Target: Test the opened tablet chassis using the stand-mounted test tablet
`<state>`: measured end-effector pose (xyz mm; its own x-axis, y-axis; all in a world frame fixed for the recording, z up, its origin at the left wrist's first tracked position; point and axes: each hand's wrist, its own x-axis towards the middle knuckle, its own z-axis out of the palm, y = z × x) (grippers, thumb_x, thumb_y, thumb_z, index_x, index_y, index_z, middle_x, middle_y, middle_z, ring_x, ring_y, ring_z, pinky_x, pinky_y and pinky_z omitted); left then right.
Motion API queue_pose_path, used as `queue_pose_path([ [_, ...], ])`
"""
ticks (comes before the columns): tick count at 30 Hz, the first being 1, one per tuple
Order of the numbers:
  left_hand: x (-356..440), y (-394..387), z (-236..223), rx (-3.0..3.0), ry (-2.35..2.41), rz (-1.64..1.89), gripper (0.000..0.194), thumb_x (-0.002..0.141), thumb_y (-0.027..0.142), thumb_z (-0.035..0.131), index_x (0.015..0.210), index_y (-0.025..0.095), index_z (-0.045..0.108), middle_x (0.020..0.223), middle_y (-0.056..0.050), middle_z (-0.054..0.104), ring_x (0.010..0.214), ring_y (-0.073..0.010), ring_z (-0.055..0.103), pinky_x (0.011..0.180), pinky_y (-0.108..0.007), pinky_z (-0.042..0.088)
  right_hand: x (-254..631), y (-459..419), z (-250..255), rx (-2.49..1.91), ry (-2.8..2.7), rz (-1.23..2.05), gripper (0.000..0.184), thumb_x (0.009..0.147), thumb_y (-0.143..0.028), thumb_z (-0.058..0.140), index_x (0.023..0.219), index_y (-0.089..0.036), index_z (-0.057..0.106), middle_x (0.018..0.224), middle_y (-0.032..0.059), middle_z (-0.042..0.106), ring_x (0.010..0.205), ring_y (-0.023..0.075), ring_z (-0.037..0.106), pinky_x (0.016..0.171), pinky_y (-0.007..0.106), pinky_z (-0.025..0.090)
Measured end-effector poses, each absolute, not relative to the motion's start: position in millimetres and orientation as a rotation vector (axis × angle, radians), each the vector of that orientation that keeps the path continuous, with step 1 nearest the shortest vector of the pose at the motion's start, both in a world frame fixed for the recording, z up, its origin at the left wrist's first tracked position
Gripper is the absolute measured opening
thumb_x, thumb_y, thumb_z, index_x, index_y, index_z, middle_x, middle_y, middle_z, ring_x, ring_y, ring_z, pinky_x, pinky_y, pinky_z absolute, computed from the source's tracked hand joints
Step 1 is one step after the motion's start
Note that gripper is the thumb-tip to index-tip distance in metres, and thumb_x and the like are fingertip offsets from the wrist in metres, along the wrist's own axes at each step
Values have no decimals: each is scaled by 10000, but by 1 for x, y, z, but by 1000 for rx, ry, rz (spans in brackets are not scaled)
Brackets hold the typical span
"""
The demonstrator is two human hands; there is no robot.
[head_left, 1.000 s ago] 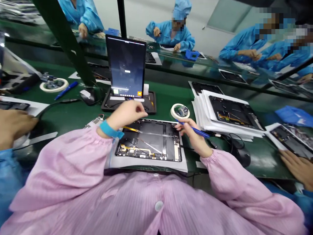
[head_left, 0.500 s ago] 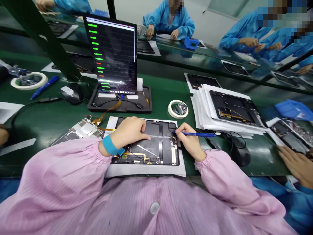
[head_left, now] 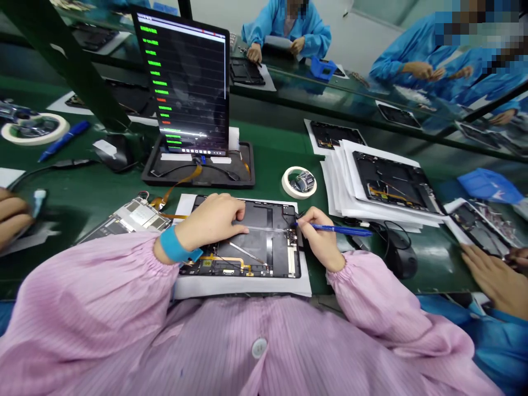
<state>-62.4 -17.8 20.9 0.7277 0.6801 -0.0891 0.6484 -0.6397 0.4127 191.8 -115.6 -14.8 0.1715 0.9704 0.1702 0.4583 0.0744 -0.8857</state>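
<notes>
An opened tablet housing (head_left: 251, 247) lies on a white sheet (head_left: 247, 287) in front of me, its black inside with circuit parts and ribbon cables facing up. My left hand (head_left: 214, 217), a blue band round its wrist, rests on the left part of the housing, thumb stretched out apart from the bent fingers. Pinched in my right hand (head_left: 319, 231) is a blue pen (head_left: 344, 229). Its tip points at the housing's upper right edge, near a small circuit board (head_left: 292, 237); whether it touches is too small to tell.
Behind the housing, a lit screen (head_left: 187, 82) stands in a black tray (head_left: 198, 179). A tape roll (head_left: 299, 182) and stacked sheets with another housing (head_left: 396, 181) lie beyond. A mouse (head_left: 400, 253) sits at right, an exposed screen assembly (head_left: 132, 217) at left. Co-workers' hands (head_left: 490, 275) are at both sides.
The view has shifted slightly. My hands stay in nearly the same place on the housing, and the pen's rear end tilts a little lower. A co-worker's hand reaches further in at the left.
</notes>
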Motion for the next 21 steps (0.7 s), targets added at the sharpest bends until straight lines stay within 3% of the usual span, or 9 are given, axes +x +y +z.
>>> queue_pose_path([
  [6,-94,-4,39,2433,1178,63,310,698,496,651,795,203,627,749,-21,658,702,-191,576,630,-273,365,181,-60,26,-1587,-2038,335,106,915,-304,529,950,-211,563,821,26,619,728,186,580,662,283,415],
  [11,-99,1,36,2075,1126,-143,289,710,482,607,703,196,569,581,5,620,502,-150,556,495,-242,343,157,15,26,-1888,-2409,-167,234,890,-149,460,1086,-129,585,937,150,647,926,300,579,786,375,421],
  [13,-98,3,33,2030,1087,-180,288,724,477,582,680,194,559,534,18,598,435,-131,528,466,-234,335,162,37,24,-1874,-2426,-184,290,875,-129,454,1139,-118,573,1074,172,629,1032,312,552,863,399,413],
  [16,-97,8,29,2088,1045,-165,276,722,439,573,620,183,577,519,14,593,431,-112,505,456,-221,318,188,61,24,-1915,-2240,-143,389,936,-295,431,1270,-109,499,1354,189,467,1242,325,419,1005,440,351],
  [21,-102,11,30,2056,923,-142,195,688,333,557,616,180,654,553,4,639,518,-113,547,491,-200,352,217,77,26,-1988,-2035,47,446,978,-449,346,1155,-104,566,1242,203,530,1184,321,473,985,460,375],
])
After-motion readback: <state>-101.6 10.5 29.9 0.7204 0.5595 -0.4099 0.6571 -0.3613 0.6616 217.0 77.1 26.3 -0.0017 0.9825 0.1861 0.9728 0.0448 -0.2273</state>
